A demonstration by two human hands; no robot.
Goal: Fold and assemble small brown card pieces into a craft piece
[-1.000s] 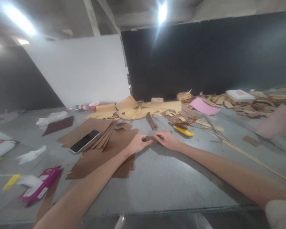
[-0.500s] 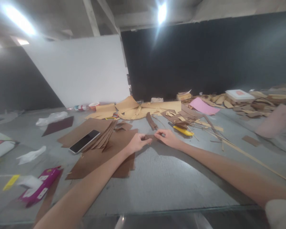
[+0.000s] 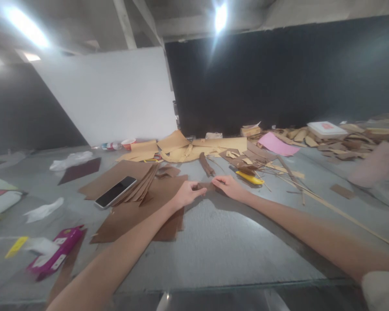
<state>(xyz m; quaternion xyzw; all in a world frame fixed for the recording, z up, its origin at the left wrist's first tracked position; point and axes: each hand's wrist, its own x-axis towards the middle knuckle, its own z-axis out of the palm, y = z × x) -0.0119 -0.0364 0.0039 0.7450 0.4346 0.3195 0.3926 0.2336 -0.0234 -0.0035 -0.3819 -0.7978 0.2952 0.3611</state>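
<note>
Greyish tabletop [image 3: 233,250] smooth with a soft sheen; phone screen [image 3: 116,191] glossy; brown sheets [image 3: 136,216] matt.

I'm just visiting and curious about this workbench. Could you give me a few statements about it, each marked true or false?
1. The phone lies on brown sheets. True.
2. The right hand is holding the yellow tool. False: the tool lies on the table, beyond that hand.
3. A small brown piece is between the fingers of the left hand and those of the right hand. True.
4. The pink sheet is left of the phone. False: it is far to the phone's right.
</note>
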